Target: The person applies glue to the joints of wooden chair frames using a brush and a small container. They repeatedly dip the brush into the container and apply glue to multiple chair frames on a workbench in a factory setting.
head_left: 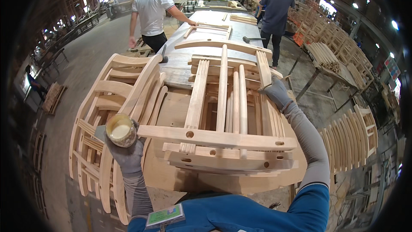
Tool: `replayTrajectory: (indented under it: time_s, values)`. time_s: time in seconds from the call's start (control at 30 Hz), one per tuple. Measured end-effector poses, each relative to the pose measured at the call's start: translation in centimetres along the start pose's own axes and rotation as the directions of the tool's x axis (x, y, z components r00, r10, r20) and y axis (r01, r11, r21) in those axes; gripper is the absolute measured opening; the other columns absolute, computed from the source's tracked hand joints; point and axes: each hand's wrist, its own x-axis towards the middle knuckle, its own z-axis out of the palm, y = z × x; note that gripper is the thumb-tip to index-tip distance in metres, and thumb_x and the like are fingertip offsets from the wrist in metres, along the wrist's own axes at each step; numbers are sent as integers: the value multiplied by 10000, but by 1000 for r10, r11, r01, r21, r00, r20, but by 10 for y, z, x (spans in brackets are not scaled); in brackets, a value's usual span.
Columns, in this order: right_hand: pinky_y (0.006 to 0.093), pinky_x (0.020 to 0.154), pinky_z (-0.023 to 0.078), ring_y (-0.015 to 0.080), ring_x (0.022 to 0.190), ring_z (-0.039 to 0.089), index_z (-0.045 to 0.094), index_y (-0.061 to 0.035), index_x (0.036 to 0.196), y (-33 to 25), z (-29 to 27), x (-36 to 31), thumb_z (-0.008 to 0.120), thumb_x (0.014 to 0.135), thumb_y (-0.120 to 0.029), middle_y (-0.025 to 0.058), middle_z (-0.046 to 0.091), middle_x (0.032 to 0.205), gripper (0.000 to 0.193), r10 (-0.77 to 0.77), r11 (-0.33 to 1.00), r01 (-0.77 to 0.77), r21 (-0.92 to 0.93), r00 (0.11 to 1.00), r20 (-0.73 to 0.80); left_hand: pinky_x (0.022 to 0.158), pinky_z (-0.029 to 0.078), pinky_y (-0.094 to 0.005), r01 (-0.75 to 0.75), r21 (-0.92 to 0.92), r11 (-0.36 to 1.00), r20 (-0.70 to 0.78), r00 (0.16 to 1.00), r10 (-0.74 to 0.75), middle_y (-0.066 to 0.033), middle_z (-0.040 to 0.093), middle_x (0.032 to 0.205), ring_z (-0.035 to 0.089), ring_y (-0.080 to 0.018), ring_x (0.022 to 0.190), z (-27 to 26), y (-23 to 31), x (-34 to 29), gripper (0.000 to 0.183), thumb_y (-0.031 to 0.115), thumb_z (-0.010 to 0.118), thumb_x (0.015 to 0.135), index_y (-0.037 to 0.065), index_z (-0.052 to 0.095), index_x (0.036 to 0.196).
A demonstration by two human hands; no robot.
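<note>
At nine o'clock the left hand (128, 151) holds a cup (120, 129), while at two o'clock the right hand (277, 94) grips the wooden frame (227, 138) lying between them, apparently steadying it; the next move calls for keeping the cup upright.

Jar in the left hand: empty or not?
Not empty: a pale cream substance shows inside the open jar, below its rim. Depth: cannot tell.

The one view, a wide fisheye, looks from head height close behind the near edge of the brown worktable (156, 175), down over it and forward past its far edge along the grey bench (174, 68).
</note>
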Motion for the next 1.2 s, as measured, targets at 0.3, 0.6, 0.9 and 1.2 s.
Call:
replayTrajectory:
  time_s: [0.3,0.6,0.9,1.2]
  values:
    - [369,832,466,341,960,596,502,43,1117,38,10,9,790,579,-349,244,602,1016,725,79,996,-78,-43,997,20,830,499,-478,14,158,987,-65,998,-3,-136,572,1108,566,-297,1005,-17,-29,6,530,512,472,879,122,484,1237]
    - [312,801,482,243,914,610,447,43,1259,50,-52,-25,484,944,-275,189,619,1074,449,-39,987,79,140,963,-267,950,403,-537,111,-39,993,41,993,-109,-179,524,1171,523,-358,1054,-13,-15,-3,553,504,449,896,97,446,1271]
    - [293,719,508,185,763,613,590,61,1032,-112,-39,-164,533,898,-114,172,624,1002,227,-75,715,169,678,983,-165,1021,341,-539,154,-108,982,-28,987,-158,-238,446,1230,427,-382,1174,20,-1,-54,582,466,430,906,62,373,1321]
    - [329,631,582,244,731,664,524,59,883,-175,6,-187,600,794,63,220,628,857,117,-260,494,214,843,961,-92,933,452,-483,-171,491,854,263,964,41,-186,465,1252,504,-340,1123,14,-39,-85,555,480,272,958,65,364,1314]
